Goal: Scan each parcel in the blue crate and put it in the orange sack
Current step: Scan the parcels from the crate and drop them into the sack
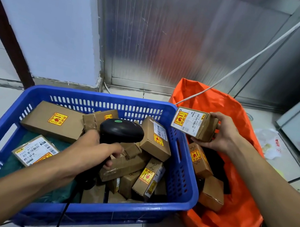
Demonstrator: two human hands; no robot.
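Scanner point(121, 130) in my left hand point(93, 149), fingers curled tight round its grip, head pointing off to the right — toward the small parcel point(194, 125) that my right hand point(222, 133) holds up. I have that box pinched along its far edge, thumb under and fingers over, with the labelled face turned back toward the scanner so the barcode can be read; gripping it by the edge keeps my fingers off the label. The parcel hangs just past the right rim of the blue crate point(182, 178), above the open mouth of the orange sack point(234, 223), so once it reads I judge I need only let it drop. Two or three boxes already lie in the sack. Plenty more sit jumbled in the crate beneath my left wrist — most of the job is left.
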